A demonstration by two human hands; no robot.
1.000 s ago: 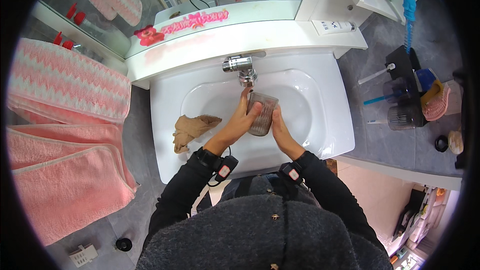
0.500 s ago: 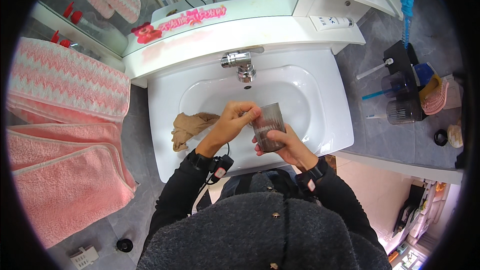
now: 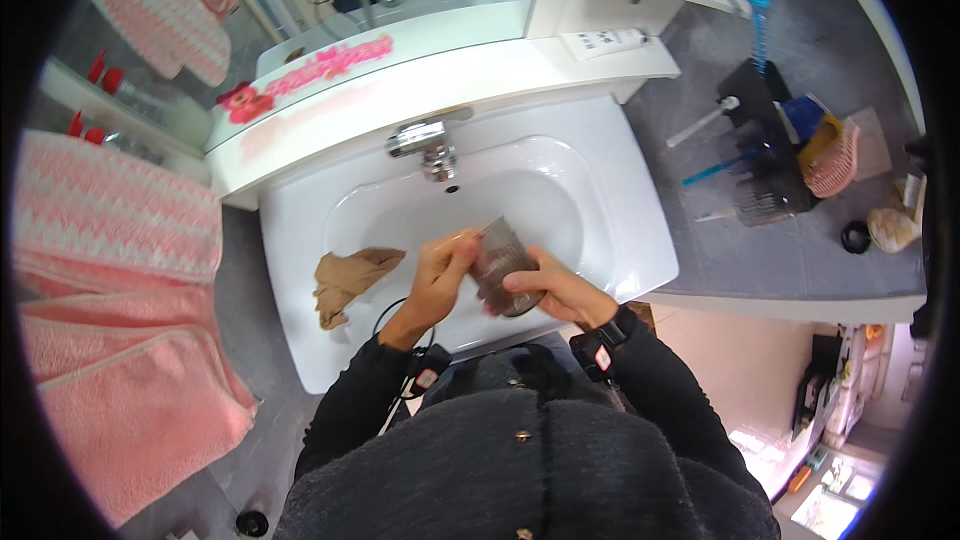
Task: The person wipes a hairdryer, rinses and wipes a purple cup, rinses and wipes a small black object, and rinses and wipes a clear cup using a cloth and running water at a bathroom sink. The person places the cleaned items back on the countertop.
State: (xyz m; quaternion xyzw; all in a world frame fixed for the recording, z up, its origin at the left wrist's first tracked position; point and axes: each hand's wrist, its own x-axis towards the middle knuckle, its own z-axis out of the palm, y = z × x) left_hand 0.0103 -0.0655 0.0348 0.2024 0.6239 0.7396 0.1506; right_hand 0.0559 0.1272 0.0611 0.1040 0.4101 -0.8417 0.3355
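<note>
A ribbed, see-through grey-brown cup (image 3: 500, 252) is held tilted above the front part of the white washbasin (image 3: 625, 240). My right hand (image 3: 566, 292) wraps it from the right, thumb lying across its side. My left hand (image 3: 442, 268) is closed at the cup's left edge, by the rim; its fingertips are partly hidden there. To the left of that hand, a crumpled brown cloth (image 3: 352, 285) lies on the basin's rim. Beyond the hands stands a chrome tap (image 3: 425, 145).
Pink towels (image 3: 125, 350) hang at the left. A white ledge (image 3: 400, 90) under the mirror bears a white tube (image 3: 605, 43). On the grey counter (image 3: 690, 260) at the right stand a dark holder with toothbrushes, a pink hairbrush (image 3: 835, 162) and small items.
The view has turned and shifted, so the basin and counter sit differently in the picture. The cup leans more to the left, and my left fingers have curled in closer against its edge.
</note>
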